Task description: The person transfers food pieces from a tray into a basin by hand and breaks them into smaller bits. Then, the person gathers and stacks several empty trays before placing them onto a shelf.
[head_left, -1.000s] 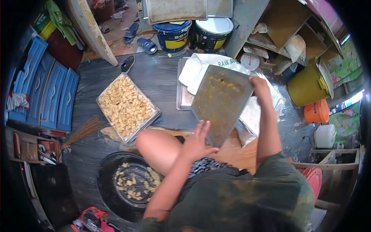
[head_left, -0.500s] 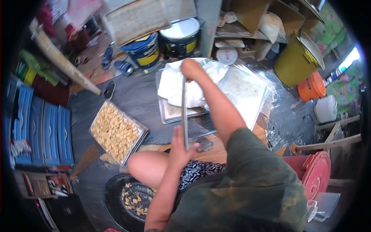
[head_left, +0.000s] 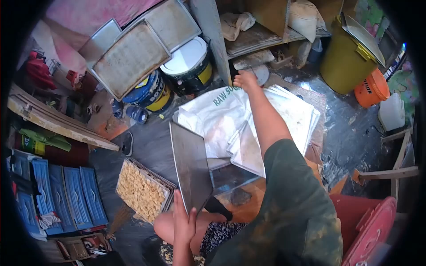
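My left hand (head_left: 184,224) grips the lower edge of a dark metal baking tray (head_left: 191,166). The tray stands tilted on edge, fingers along one side and the thumb on the other face. My right hand (head_left: 245,81) is stretched forward, off the tray, at the far edge of a white sack (head_left: 213,117) with green "RAW SUGAR" print. Its fingers are loosely bent with nothing visible in them. Beneath and beside the sack lie stacked flat trays with pale sheets (head_left: 288,113). To the left, another tray stack bears pale dough-like pieces (head_left: 142,186).
Lidded buckets (head_left: 186,60) stand ahead with leaning trays (head_left: 133,57). A yellow-green bin (head_left: 348,57) and an orange bucket (head_left: 372,88) are at right. A red lidded container (head_left: 368,230) is near my right side. Blue drawers (head_left: 66,195) line the left.
My right hand has let go of the tray's far end and moved out over the sack's far edge. The tray has turned so its broad face shows, and the view has shifted.
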Demonstrator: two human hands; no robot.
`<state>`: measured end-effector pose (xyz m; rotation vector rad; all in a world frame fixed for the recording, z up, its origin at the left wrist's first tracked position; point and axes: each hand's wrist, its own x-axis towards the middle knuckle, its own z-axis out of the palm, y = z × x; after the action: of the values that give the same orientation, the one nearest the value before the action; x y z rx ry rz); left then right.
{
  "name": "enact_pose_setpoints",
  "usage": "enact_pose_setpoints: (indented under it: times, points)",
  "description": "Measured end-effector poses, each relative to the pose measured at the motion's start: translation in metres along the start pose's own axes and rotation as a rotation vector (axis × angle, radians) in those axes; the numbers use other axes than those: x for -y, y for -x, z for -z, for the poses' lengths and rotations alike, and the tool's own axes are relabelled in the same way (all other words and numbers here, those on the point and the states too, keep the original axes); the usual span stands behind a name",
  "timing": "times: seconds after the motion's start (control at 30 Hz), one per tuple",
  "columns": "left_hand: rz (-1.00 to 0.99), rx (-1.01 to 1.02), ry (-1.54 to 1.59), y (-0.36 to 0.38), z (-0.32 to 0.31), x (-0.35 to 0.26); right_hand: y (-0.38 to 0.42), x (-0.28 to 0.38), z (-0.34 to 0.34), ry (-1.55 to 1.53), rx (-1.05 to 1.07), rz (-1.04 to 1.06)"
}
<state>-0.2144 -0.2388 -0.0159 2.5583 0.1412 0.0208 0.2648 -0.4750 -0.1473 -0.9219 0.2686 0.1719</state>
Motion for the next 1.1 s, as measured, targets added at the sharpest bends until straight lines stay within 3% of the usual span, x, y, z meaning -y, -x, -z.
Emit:
enact_pose_setpoints:
  times: [0.1,0.13,0.2,0.27,0.3,0.33,0.47,0.53,0.67,0.77,0.83,0.93,1.1]
  points:
    - [0.043,-0.01,0.041,0.003,0.007,0.012,-0.053,0.013,-0.001,-0.074,-0.173,0.145]
    - [0.042,-0.021,0.041,0.003,0.009,0.013,-0.075,0.02,-0.003,-0.071,-0.224,0.077]
    - [0.171,-0.004,0.323,0.004,0.011,0.013,-0.095,0.031,-0.019,-0.101,-0.282,0.091]
    - [0.201,-0.017,0.338,0.005,0.015,0.007,-0.099,0.04,-0.039,-0.235,-0.381,0.061]
    - [0.231,-0.016,0.359,0.007,0.015,0.008,-0.104,0.043,-0.046,-0.238,-0.372,0.057]
    - [0.208,0.084,-0.023,0.012,0.025,0.027,-0.108,0.046,-0.052,-0.232,-0.363,0.097]
    - [0.172,-0.147,0.067,0.029,0.0,0.057,-0.132,0.036,-0.05,-0.315,-0.386,0.125]
    - [0.338,0.031,-0.115,0.028,0.008,0.053,-0.142,0.031,-0.042,-0.338,-0.348,0.147]
    - [0.238,-0.065,0.188,0.034,0.0,0.06,-0.132,0.036,-0.044,-0.28,-0.335,0.084]
    - [0.274,-0.087,0.189,0.035,0.0,0.058,-0.141,0.034,-0.038,-0.22,-0.324,0.114]
    - [0.446,-0.007,0.289,0.026,0.013,0.031,-0.151,0.032,-0.035,-0.141,-0.357,0.082]
    - [0.52,0.013,0.315,0.031,0.01,0.044,-0.137,0.03,-0.03,-0.087,-0.348,0.11]
    - [0.516,-0.06,0.338,0.037,-0.001,0.06,-0.127,0.037,-0.026,-0.151,-0.202,0.122]
